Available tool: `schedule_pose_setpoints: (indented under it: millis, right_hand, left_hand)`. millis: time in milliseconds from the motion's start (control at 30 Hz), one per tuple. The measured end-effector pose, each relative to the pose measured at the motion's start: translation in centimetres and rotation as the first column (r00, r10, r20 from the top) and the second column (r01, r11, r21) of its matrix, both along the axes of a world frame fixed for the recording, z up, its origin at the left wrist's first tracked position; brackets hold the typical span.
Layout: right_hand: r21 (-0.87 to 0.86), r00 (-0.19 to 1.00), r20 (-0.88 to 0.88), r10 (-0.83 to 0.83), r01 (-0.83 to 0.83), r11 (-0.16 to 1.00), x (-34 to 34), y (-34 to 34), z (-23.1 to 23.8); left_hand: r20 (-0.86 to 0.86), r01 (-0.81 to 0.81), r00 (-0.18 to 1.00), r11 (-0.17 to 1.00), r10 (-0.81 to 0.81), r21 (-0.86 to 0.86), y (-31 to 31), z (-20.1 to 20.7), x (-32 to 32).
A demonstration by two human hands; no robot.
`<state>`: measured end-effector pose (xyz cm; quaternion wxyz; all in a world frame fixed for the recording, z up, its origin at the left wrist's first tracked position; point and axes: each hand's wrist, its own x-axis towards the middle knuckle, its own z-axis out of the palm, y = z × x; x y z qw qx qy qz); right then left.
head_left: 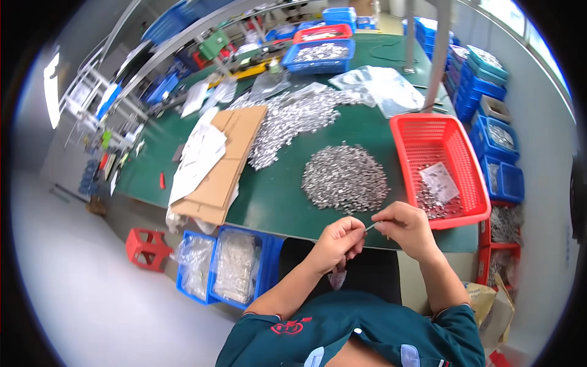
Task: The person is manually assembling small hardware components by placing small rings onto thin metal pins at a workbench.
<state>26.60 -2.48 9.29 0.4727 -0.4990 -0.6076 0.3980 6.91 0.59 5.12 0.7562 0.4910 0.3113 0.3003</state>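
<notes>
Both of my hands meet just over the table's near edge. Between their fingertips is a small thin light-coloured strip (370, 227), too small to tell its kind. My left hand (335, 244) is closed, thumb and forefinger pinching one end. My right hand (408, 227) pinches the other end. A small clear piece of plastic (336, 280) hangs below my left hand; whether that hand holds it is hidden. Beyond my hands lies a round heap of small shiny metal parts (345, 176). To the right, a red plastic basket (474, 174) holds metal parts and a printed plastic bag.
A larger spread of metal parts (293, 119) lies farther back on the green table (269, 199). Flat cardboard (214, 183) is at its left. A metal post (438, 58) rises behind the basket. Blue bins (260, 287) and a red stool (147, 249) stand below left; stacked bins (502, 137) line the right.
</notes>
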Motion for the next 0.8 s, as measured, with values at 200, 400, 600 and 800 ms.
schedule_pose_setpoints:
  millis: [200, 400, 600, 800]
  right_hand:
    - [-0.012, 0.941, 0.248, 0.229, -0.233, 0.972, -2.6, 0.8, 0.3]
    - [0.079, 0.924, 0.252, 0.287, -0.315, 0.946, -5.6, 1.2, 0.0]
    - [-0.154, 0.946, -0.245, 0.213, -0.255, 0.955, -8.4, 0.3, -3.1]
    - [-0.290, 0.935, -0.311, 0.171, -0.265, 0.920, -9.3, 0.3, -3.0]
  left_hand:
    - [-0.260, -0.015, 0.963, 0.975, 0.074, 0.224, -2.3, 0.0, -4.5]
    - [-0.230, -0.121, 0.955, 0.957, 0.184, 0.262, -3.3, -1.0, -6.4]
    - [-0.239, -0.227, 0.932, 0.952, 0.274, 0.206, -3.7, -1.5, -7.9]
    - [-0.230, -0.246, 0.918, 0.918, 0.323, 0.310, -4.1, -1.2, -8.9]
